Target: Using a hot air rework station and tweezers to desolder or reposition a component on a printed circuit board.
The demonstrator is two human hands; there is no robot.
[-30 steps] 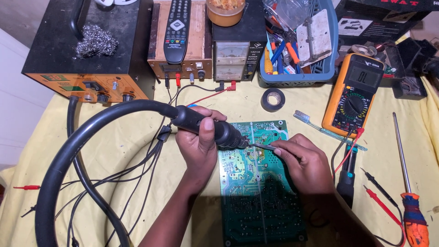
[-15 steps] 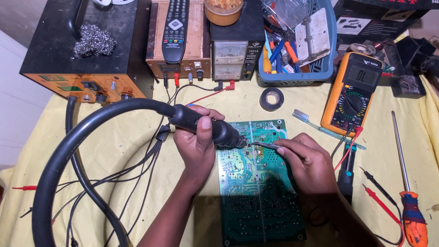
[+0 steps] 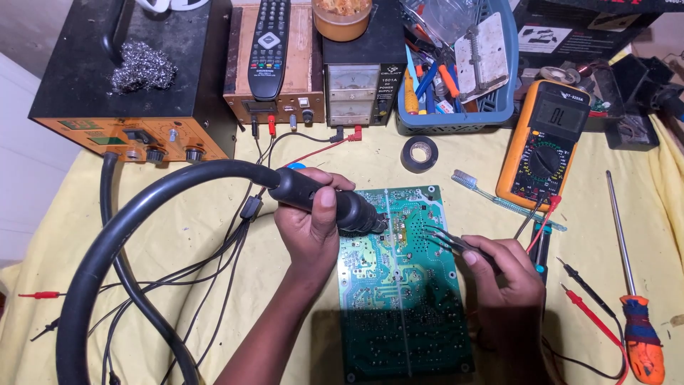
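Black hot-air handpiece (image 3: 324, 201) and tweezers (image 3: 449, 241) meet over green circuit board (image 3: 402, 299)

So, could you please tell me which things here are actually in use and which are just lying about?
In use:
left hand holding the hot-air wand
right hand holding tweezers
green circuit board

Lying about:
remote control
tape roll
toothbrush
multimeter
screwdriver
blue basket

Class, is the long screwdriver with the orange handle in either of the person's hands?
No. The screwdriver lies on the yellow cloth, apart from both hands.
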